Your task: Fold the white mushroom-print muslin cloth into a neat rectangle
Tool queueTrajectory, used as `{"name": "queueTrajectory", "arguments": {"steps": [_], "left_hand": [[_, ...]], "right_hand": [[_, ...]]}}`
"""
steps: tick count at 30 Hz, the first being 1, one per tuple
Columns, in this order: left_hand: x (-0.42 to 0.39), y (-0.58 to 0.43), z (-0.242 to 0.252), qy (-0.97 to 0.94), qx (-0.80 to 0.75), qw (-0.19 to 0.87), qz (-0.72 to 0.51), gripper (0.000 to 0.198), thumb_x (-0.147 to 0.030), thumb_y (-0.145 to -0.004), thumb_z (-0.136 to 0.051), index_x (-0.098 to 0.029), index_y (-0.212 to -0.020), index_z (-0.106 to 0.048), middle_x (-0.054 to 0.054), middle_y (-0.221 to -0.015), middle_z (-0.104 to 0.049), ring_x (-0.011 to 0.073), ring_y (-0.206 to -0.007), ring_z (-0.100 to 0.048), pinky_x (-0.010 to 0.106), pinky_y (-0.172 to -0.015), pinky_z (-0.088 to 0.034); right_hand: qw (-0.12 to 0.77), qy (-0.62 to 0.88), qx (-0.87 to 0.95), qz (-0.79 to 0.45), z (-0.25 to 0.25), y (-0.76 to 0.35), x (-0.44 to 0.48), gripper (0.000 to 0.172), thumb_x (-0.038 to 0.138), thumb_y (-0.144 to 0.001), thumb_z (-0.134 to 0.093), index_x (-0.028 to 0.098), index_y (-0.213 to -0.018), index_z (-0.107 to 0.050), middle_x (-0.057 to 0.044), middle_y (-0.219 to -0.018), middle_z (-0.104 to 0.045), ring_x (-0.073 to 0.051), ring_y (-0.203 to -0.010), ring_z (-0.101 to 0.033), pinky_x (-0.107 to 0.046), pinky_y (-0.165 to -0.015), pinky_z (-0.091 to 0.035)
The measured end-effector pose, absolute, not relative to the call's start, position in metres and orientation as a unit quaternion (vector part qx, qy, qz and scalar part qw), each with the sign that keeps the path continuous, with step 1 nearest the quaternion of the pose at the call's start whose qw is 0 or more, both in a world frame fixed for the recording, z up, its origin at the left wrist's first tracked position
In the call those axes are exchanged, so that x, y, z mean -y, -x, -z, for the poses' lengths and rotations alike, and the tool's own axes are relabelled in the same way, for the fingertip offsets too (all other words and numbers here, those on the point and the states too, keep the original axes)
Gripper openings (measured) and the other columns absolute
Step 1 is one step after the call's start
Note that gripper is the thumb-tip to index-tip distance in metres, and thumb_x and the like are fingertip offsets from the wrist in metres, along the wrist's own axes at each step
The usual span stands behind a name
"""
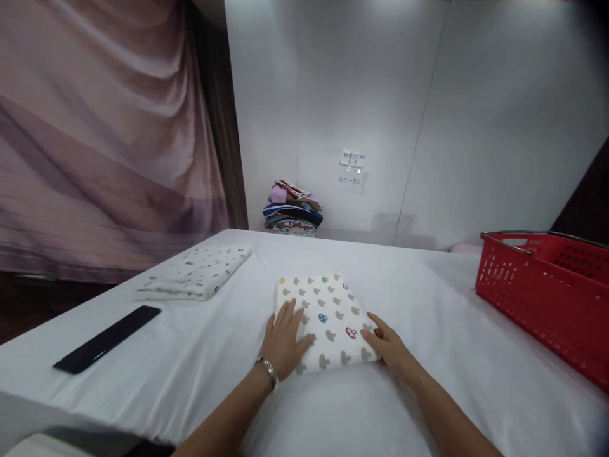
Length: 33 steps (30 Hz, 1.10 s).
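Note:
A folded white cloth with grey and coloured mushroom prints [328,304] lies on the white-covered table [428,298] in front of me. My left hand [284,341], a silver bracelet on its wrist, rests flat on the cloth's near left corner with the fingers spread. At the near right corner my right hand [387,343] touches the cloth's edge, fingers stretched out and lying low. Neither hand holds anything.
A second folded printed cloth [195,271] lies at the far left of the table. A flat black bar [107,338] sits near the left edge. A red plastic basket [547,292] stands at the right. A stack of folded clothes [292,208] sits by the back wall.

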<state>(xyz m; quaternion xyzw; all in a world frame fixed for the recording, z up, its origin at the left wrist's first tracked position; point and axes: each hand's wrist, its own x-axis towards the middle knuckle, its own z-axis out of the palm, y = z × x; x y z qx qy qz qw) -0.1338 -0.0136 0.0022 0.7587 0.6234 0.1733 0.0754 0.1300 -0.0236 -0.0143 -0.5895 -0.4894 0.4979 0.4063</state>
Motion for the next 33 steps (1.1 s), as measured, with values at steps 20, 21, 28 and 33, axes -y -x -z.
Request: {"name": "queueTrajectory", "arguments": {"steps": [20,21,28,33], "left_hand": [[0.016,0.133,0.009,-0.752,-0.639,0.103,-0.125,0.059,-0.051,-0.084,-0.034,-0.021,-0.135,-0.036,0.005,-0.148,-0.018,0.0225,-0.137,-0.009,0.047,-0.108,-0.016],[0.016,0.134,0.007,-0.752,-0.639,0.11,-0.12,0.06,-0.051,-0.084,-0.034,-0.021,-0.135,-0.036,0.005,-0.148,-0.017,0.0224,-0.137,-0.009,0.046,-0.108,-0.016],[-0.026,0.127,-0.034,-0.772,-0.621,0.102,-0.085,0.064,-0.055,-0.078,-0.041,-0.021,-0.132,-0.041,0.009,-0.145,-0.025,0.0261,-0.135,-0.015,0.048,-0.107,-0.014],[-0.074,0.125,-0.016,-0.735,-0.665,0.085,-0.101,0.063,-0.05,-0.082,-0.035,-0.017,-0.135,-0.036,0.009,-0.148,-0.017,0.026,-0.136,-0.008,0.049,-0.107,-0.009]], "right_hand": [[0.088,0.566,0.812,-0.11,-0.014,-0.051,-0.054,0.068,0.053,-0.086,-0.031,0.01,-0.139,-0.027,-0.012,-0.147,-0.018,-0.025,-0.136,-0.008,-0.041,-0.107,-0.004],[0.078,0.574,0.808,-0.108,-0.008,-0.053,-0.057,0.068,0.053,-0.086,-0.029,0.01,-0.139,-0.028,-0.012,-0.147,-0.018,-0.025,-0.136,-0.009,-0.041,-0.107,-0.004],[0.076,0.567,0.816,-0.081,0.004,-0.056,-0.06,0.07,0.057,-0.086,-0.023,0.011,-0.139,-0.027,-0.011,-0.147,-0.019,-0.024,-0.135,-0.009,-0.042,-0.107,-0.005],[0.056,0.571,0.813,-0.103,-0.001,-0.056,-0.062,0.069,0.057,-0.086,-0.025,0.011,-0.139,-0.027,-0.011,-0.147,-0.018,-0.025,-0.135,-0.01,-0.043,-0.107,-0.006]]}}
